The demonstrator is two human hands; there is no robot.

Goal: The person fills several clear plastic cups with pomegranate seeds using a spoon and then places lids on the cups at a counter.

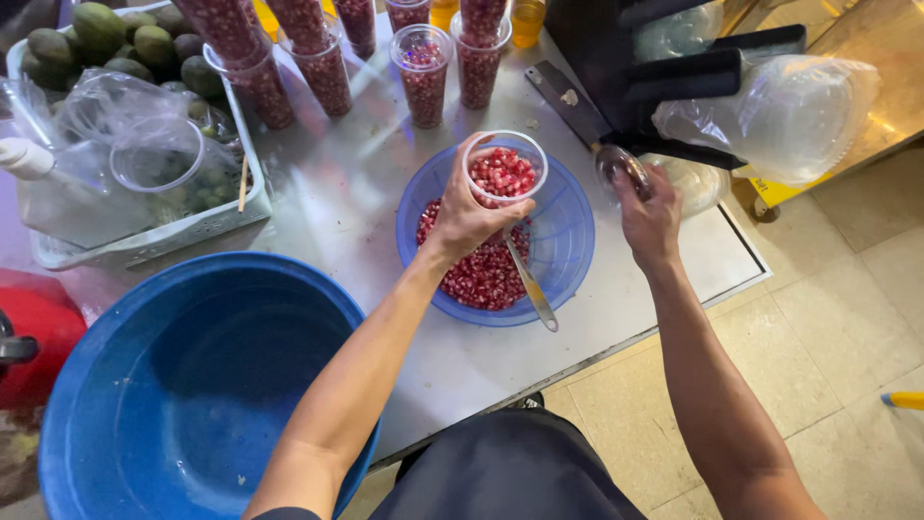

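Fingers of the left hand were wrapped round a clear plastic cup, a closed grip from the side with thumb and fingertips against the wall. That cup was filled to the brim with red pomegranate seeds and was held just above a blue bowl at the middle of the tabletop. More seeds lay heaped in the bowl, and a metal spoon rested in it, its handle pointing toward five o'clock over the rim.

At three o'clock from the cup, the right hand was pinched on a clear domed lid, fingertips closed on its edge.

At twelve o'clock stood a row of filled cups. At nine o'clock sat a white tray with green fruit and plastic bags. At seven o'clock was a large blue basin.
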